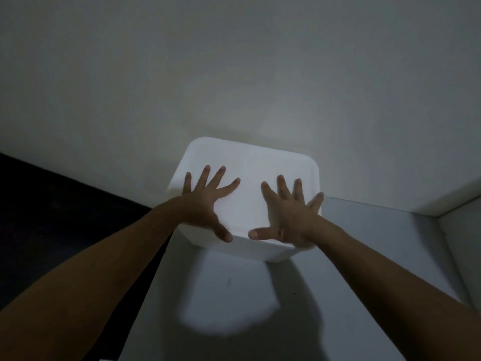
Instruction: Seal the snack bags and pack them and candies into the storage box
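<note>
The white storage box (247,178) stood on a pale grey surface (234,295), close against the wall (234,74), with its lid on. Both hands lay flat on the lid, fingers spread wide and grasping nothing. The left hand (205,201) covered the left half, thumb reaching the near edge; the right hand (291,217) pressed the right half, little finger at the right edge.

The closed storage box (247,178) hides its contents; both forearms leave the picture's bottom edge
</note>
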`<state>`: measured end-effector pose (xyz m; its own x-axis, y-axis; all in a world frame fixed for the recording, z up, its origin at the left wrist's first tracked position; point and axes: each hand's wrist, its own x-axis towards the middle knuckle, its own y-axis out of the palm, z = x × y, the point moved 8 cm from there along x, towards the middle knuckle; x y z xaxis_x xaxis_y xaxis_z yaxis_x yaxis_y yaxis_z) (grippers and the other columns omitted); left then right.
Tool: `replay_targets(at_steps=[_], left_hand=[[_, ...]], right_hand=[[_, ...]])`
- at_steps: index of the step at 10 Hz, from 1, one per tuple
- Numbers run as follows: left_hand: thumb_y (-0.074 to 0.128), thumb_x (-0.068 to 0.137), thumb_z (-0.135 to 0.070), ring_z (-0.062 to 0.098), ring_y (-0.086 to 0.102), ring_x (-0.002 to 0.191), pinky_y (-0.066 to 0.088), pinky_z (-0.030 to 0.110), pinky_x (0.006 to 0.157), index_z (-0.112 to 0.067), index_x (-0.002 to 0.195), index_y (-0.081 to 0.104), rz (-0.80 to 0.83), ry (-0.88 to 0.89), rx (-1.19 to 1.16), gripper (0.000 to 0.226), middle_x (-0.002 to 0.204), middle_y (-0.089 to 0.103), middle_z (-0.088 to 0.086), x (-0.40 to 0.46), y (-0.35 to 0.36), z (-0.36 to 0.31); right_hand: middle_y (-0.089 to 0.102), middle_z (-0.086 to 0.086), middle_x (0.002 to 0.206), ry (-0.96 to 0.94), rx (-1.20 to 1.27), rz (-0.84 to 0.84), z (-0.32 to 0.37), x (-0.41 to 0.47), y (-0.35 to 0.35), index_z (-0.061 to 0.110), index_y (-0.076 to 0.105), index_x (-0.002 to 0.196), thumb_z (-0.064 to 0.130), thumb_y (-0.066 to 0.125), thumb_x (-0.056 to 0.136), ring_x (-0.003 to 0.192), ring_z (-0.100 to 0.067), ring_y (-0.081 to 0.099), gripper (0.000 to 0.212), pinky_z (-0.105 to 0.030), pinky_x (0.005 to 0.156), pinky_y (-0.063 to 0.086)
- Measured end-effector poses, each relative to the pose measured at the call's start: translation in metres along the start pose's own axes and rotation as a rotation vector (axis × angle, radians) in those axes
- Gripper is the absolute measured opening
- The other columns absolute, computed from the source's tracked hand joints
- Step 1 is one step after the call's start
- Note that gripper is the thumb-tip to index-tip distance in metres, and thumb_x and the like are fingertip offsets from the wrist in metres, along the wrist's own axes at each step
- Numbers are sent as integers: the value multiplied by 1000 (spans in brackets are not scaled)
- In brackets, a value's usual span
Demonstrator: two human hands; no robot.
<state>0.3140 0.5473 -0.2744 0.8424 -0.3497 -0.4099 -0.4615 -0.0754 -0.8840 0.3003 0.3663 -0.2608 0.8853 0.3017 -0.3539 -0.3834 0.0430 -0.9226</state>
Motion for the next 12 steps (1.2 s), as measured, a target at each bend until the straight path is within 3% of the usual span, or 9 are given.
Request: replay_targets(at_steps=[1,2,3,4,7,8,9,10,12], left_hand=[[62,53,-84,22,-36,140,-23,55,111,-50,144,-14,-80,23,14,123,156,-31,-6,-13,3,0],[58,50,-87,24,-32,141,-19,57,111,-48,142,-22,-188,77,183,128,154,-34,-4,-25,10,-2],[66,58,-76,27,-22,145,-11,59,113,-47,142,-24,-329,64,258,126,157,-25,-3,-23,8,-6],[70,66,-64,28,-22,145,-12,60,114,-47,142,-23,-324,20,259,122,158,-25,-4,-11,-2,-6],[80,68,-44,35,-10,147,4,65,113,-35,147,-18,-327,-134,317,126,161,-15,5,-18,-1,-18],[78,68,-49,38,-1,147,5,64,113,-19,151,-11,-333,-161,440,125,161,-7,14,-29,3,-51],[73,72,-52,35,-6,148,-2,61,115,-18,152,-7,-370,-95,399,118,161,-7,14,-44,17,-91],[70,74,-54,35,-4,148,0,62,115,-15,152,2,-481,21,389,111,161,-1,16,-65,40,-129],[58,77,-64,33,-6,148,6,62,115,-19,152,1,-377,21,234,104,161,-5,9,-108,126,-168]], right_hand=[[-34,-1,156,-11,-63,3,-2,-20,10,39,-26,144,93,42,58,142,-40,-29,122,-78,103,-7],[-32,-1,156,-4,-159,-57,-2,-30,15,39,-30,142,78,63,61,143,-39,-26,129,-77,105,6],[-25,-3,159,10,-178,-130,-1,-29,9,38,-23,145,59,68,71,145,-39,-20,119,-70,106,17],[-21,-3,160,26,-170,-144,-6,-18,3,38,-19,146,55,69,72,146,-39,-18,117,-69,105,20],[-10,-6,162,13,-151,-223,-7,-28,6,32,-10,150,48,68,80,148,-37,-10,106,-69,109,13],[-11,-8,162,10,-129,-291,-14,-55,18,28,-9,151,41,63,87,149,-33,-10,97,-67,112,10],[-16,-6,162,45,-64,-333,-35,-91,34,28,-13,151,42,62,88,149,-31,-13,99,-59,116,5],[-18,-5,161,161,51,-289,-72,-135,62,28,-16,151,44,60,88,149,-29,-12,100,-54,118,4],[-7,-5,163,355,196,-78,-141,-248,141,23,-5,153,47,54,89,150,-26,5,90,-46,116,22]])
